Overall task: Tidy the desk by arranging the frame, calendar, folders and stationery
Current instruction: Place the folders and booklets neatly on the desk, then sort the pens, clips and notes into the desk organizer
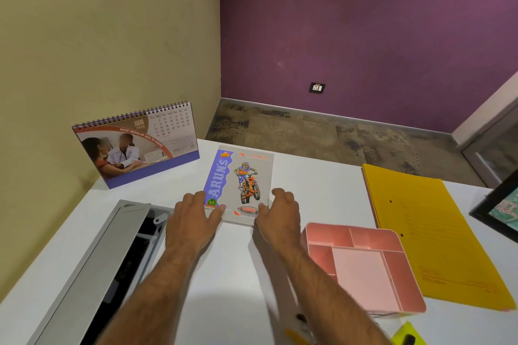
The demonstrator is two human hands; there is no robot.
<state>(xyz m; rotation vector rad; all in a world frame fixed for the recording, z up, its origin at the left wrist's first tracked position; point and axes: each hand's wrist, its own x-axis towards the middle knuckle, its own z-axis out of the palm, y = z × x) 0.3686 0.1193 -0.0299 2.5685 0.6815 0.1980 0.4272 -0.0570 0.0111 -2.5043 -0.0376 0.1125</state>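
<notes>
Glossy paper notebook; matt pink plastic organiser.

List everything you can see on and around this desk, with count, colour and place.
Desk calendar: one, purple-based, standing far left.
Notebook: one, grey with motorbike picture, centre.
Organiser tray: one, pink, right of centre.
Folder: one, yellow, right.
Picture frame: one, black, right edge.
Cable hatch: one, grey, open, left.
Sticky notes: yellow, bottom edge.
Desk: one, white.
Left hand: on notebook's near-left corner.
Right hand: on near-right corner.
</notes>
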